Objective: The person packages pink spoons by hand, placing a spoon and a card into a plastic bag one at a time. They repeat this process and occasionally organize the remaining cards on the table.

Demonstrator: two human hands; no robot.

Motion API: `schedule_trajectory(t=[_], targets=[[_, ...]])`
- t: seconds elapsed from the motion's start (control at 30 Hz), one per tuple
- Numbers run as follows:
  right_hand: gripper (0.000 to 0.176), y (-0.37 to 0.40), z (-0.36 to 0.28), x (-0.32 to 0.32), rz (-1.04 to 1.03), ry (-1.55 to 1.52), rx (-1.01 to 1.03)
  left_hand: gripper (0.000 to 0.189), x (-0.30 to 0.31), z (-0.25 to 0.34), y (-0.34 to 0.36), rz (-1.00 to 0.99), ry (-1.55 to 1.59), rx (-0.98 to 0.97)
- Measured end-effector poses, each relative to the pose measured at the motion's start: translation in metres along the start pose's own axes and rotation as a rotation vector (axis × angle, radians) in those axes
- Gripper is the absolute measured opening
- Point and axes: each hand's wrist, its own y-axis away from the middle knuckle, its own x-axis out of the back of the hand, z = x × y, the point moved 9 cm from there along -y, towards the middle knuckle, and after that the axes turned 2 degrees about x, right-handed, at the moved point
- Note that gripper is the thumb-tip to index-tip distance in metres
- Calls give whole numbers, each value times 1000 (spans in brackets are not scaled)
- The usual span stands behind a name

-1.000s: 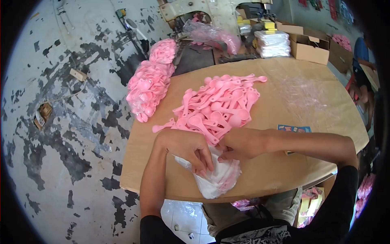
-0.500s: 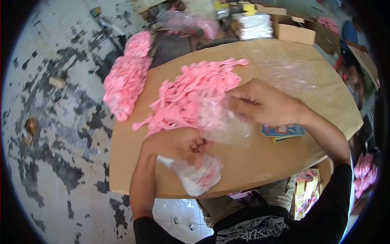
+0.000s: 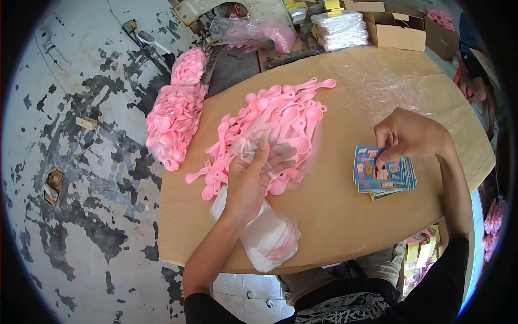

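A clear plastic bag (image 3: 280,156) is held in my left hand (image 3: 245,183), thumb up, over a heap of pink measuring spoons (image 3: 291,116). The spoons show through the film. Under my left wrist lies a stack of white plastic bags (image 3: 270,240) with pink print. My right hand (image 3: 415,135) pinches down at the top printed card (image 3: 372,178) of a small blue stack on the table's right side. Its thumb and fingertips touch the card; whether the card has lifted is too fine to tell.
Brown paper covers the table (image 3: 334,216). Loose clear film (image 3: 388,92) lies at the back right. Bulging bags of pink spoons (image 3: 175,119) stand beyond the left edge. Behind are an open cardboard box (image 3: 399,38) and stacked plastic packs (image 3: 340,29). Another person (image 3: 477,70) sits far right.
My right hand has left the clear bag and moved right and down onto the cards. My left hand has risen from the white bags and now holds the clear bag alone.
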Motion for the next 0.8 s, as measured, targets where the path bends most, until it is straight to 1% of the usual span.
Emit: schedule_trajectory(t=[0.03, 0.1, 0.23, 0.33, 0.43, 0.53, 0.57, 0.6, 0.67, 0.7, 0.8], targets=[[29, -1, 2, 2, 19, -51, -37, 28, 3, 1, -1, 2, 11, -19], [27, -1, 4, 4, 38, -13, -31, 28, 5, 5, -3, -2, 36, -66], [23, -3, 6, 3, 74, 79, -9, 24, 7, 12, -1, 85, 27, -78], [23, -3, 4, 1, 59, -9, -11, 23, 7, 16, -1, 97, -40, -104], [26, -3, 4, 1, 74, -20, 16, 25, 5, 19, 0, 80, -141, -128], [32, 1, 4, -15, -75, -31, -72, 27, 9, 15, -2, 65, -207, -134], [37, 0, 9, -13, -45, -79, -106, 28, 10, 13, -3, 51, -213, -133], [35, -1, 10, -11, -28, -50, -109, 29, 9, 12, -3, 38, -219, -130], [32, -3, 13, -5, 1, 5, -115, 26, 7, 13, 0, 56, -155, -118], [30, -4, 11, -6, 19, -26, -93, 25, 7, 14, 0, 65, -124, -113], [26, -5, 6, -4, 95, -90, 2, 27, 5, 9, -2, -16, 25, -46]])
